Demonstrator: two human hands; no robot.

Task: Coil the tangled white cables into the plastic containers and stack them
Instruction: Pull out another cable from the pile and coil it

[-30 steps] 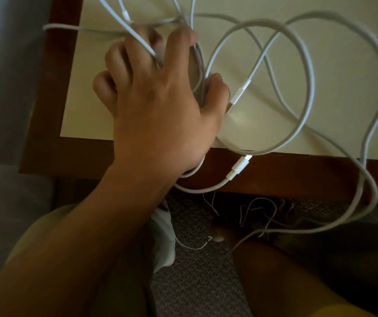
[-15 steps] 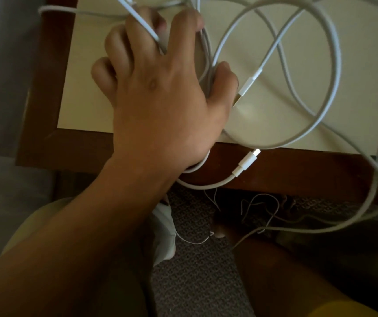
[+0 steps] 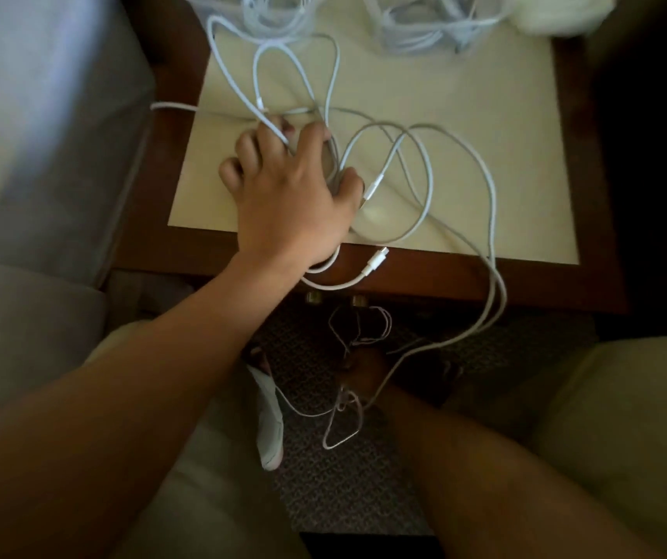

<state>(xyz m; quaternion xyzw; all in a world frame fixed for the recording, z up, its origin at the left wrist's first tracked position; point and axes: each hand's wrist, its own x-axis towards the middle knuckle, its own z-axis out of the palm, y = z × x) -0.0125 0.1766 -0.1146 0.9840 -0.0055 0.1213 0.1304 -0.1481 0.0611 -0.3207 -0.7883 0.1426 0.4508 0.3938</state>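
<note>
White cables [image 3: 424,163] gripped by left hand [image 3: 295,203] on table [image 3: 485,115]; right hand's [image 3: 364,367] state unclear.

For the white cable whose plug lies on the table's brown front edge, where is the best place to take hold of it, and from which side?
Probably just behind the plug, on the straight stretch of cable over the wooden rim, coming from the front with thumb and forefinger. That end lies free and clear of the crossing loops. The left hand is already pressing on the tangle; the right hand is low in shadow.
</note>
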